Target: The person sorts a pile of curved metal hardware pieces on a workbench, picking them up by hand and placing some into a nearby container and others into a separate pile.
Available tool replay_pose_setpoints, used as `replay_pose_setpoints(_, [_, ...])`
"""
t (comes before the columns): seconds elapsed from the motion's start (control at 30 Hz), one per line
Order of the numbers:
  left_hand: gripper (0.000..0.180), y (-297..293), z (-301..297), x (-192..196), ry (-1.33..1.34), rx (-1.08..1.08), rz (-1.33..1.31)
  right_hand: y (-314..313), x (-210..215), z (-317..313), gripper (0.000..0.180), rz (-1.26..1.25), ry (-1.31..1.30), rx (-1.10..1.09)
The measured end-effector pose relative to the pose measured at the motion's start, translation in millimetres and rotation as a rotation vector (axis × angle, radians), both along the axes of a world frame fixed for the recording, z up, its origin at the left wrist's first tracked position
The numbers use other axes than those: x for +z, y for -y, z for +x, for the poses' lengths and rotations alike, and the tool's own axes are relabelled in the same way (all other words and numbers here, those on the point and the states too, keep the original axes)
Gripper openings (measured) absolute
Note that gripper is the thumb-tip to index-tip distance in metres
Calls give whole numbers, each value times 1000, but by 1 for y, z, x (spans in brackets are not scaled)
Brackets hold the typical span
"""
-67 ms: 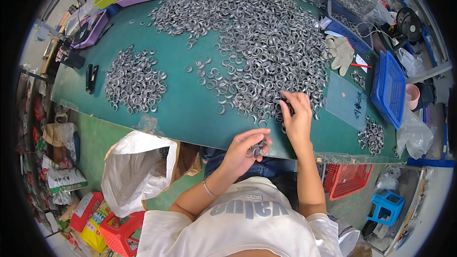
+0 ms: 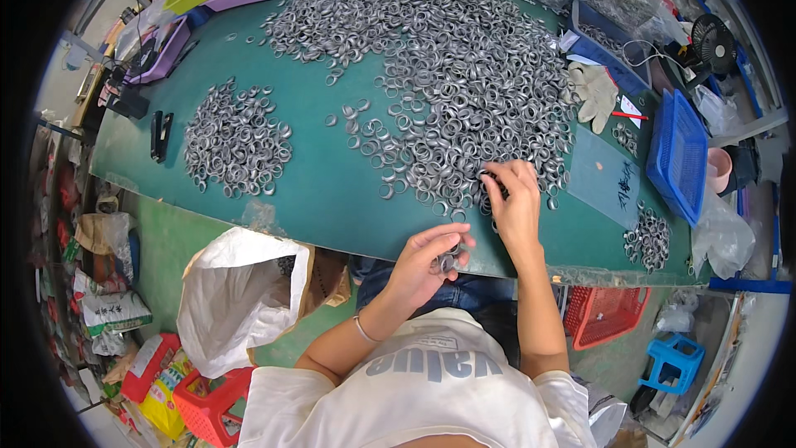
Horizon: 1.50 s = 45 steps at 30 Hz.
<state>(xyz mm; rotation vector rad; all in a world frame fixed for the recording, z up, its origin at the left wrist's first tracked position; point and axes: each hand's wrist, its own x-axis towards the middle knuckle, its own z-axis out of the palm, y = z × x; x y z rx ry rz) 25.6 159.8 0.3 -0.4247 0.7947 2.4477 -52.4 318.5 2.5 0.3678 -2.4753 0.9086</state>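
Small grey metal rings lie in a large heap (image 2: 448, 91) across the green table (image 2: 323, 191). Several rings (image 2: 448, 260) are in my left hand (image 2: 423, 267), whose fingers curl round them just off the table's near edge. My right hand (image 2: 516, 199) is at the near edge of the heap. Its thumb and forefinger are bent together at a ring there; the other fingers partly hide it. A smaller pile of rings (image 2: 236, 141) sits on the left of the table, and another small pile (image 2: 647, 238) at the right.
A black stapler-like tool (image 2: 161, 136) lies beside the left pile. To the right are a clear plastic sheet (image 2: 599, 174), a glove (image 2: 594, 95), a blue basket (image 2: 678, 158) and a fan (image 2: 713, 43). Below the table edge hangs an open white sack (image 2: 236, 299).
My right hand has shifted slightly left along the edge of the heap. My left hand stays in place with its rings.
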Motion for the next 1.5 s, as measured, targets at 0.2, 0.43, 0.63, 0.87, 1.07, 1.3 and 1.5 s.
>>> replay_pose_setpoints(0.2, [22, 3, 1, -16, -28, 56, -3, -2, -1, 14, 3, -308, 192, -73])
replay_pose_setpoints(0.43, [29, -6, -2, -3, -48, 85, -10, 13, 17, 59, 6, -398, 255, 153])
replay_pose_setpoints(0.63, [29, -1, -1, -21, -152, 54, -32, 9, 20, 58, 10, -385, 278, 309])
replay_pose_setpoints(0.87, [20, 5, -5, -25, -106, 62, 110, 9, 13, 33, 5, -574, 229, 127])
replay_pose_setpoints(1.07, [24, 5, -2, -18, -151, 64, 123, 23, -11, -10, 15, 27, 80, -113])
replay_pose_setpoints(1.3, [41, 13, -6, -20, -99, 91, 150, 25, 4, 7, 9, -452, 290, -59])
replay_pose_setpoints(1.5, [31, 9, -11, -12, -75, 118, 43, 24, 23, 46, 17, -33, -30, 258])
